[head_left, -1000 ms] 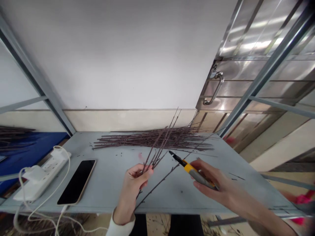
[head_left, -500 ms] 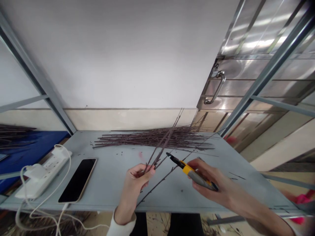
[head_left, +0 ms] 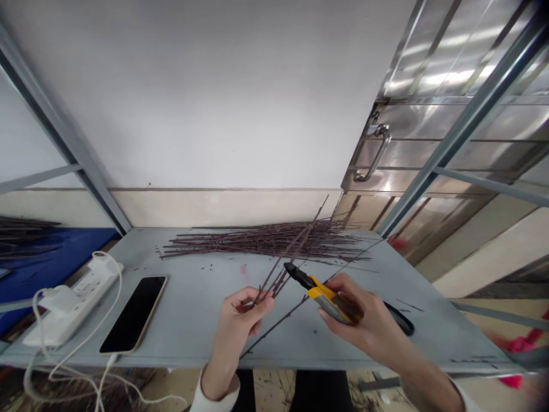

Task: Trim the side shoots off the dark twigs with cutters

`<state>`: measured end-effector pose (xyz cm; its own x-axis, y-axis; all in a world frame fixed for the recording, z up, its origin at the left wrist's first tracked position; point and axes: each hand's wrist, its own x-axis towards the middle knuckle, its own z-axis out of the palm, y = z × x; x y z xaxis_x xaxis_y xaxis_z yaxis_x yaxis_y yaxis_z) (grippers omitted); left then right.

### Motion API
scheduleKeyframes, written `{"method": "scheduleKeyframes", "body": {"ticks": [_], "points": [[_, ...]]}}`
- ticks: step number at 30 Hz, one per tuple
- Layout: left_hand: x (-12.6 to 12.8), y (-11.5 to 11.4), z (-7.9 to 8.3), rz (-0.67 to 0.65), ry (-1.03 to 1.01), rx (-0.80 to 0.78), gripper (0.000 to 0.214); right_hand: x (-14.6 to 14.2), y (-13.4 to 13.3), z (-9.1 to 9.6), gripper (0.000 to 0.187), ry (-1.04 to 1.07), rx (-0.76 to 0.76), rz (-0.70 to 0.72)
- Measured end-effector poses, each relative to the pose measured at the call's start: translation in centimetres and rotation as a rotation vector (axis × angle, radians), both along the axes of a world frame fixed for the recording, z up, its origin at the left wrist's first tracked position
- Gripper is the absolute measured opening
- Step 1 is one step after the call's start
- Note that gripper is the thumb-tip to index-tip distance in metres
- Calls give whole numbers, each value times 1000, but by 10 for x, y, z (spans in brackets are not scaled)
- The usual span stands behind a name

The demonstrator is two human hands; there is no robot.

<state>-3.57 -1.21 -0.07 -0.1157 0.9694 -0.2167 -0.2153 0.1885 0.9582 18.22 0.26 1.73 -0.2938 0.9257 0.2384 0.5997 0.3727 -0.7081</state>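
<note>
My left hand [head_left: 240, 317] pinches a small bundle of thin dark twigs [head_left: 295, 246] near their lower ends; the twigs rise up and to the right. My right hand [head_left: 360, 317] grips yellow-and-grey cutters [head_left: 319, 289], with the black jaws pointing left toward the held twigs, just beside them. One long twig [head_left: 283, 320] lies on the grey table [head_left: 193, 326] under both hands. Behind them a pile of similar twigs [head_left: 266, 240] lies across the back of the table.
A black phone [head_left: 134, 313] lies at the front left with a white cable, next to a white power strip [head_left: 72, 300]. Metal shelf posts stand at both sides. A steel door with a handle [head_left: 375, 151] is at the right. A blue surface with more twigs is far left.
My right hand has moved the cutters left, closer to the held twigs. The bundle in my left hand has tilted further to the right.
</note>
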Motion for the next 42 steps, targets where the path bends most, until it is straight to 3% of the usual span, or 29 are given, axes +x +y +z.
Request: {"method": "scheduleKeyframes", "body": {"ticks": [7, 11, 16, 21, 26, 32, 35, 37, 39, 42], "points": [[8, 1, 4, 13, -11, -56, 34, -10, 8, -47, 27, -316, 622, -311], [10, 5, -1, 46, -18, -73, 34, -22, 14, -68, 28, -378, 677, -385], [12, 9, -7, 109, 11, -15, 31, -41, 5, -70, 29, -174, 362, -447], [16, 8, -6, 102, 56, 69, 29, -63, -17, -63, 15, 365, -182, -306], [14, 7, -2, 54, 169, 91, 26, -74, -32, -57, 19, 1016, -702, -67], [0, 11, -4, 6, 242, 166, 26, -62, -40, -43, 23, 1439, -1117, 376], [-6, 13, -4, -22, 271, 215, 23, -55, -40, -45, 23, 1575, -1247, 675], [-7, 13, -3, -48, 289, 233, 22, -53, -39, -48, 22, 1606, -1265, 784], [-6, 12, -1, -82, 301, 240, 21, -53, -38, -51, 21, 1572, -1203, 737], [-6, 10, 0, -154, 290, 205, 23, -53, -36, -57, 26, 1357, -991, 524]]}}
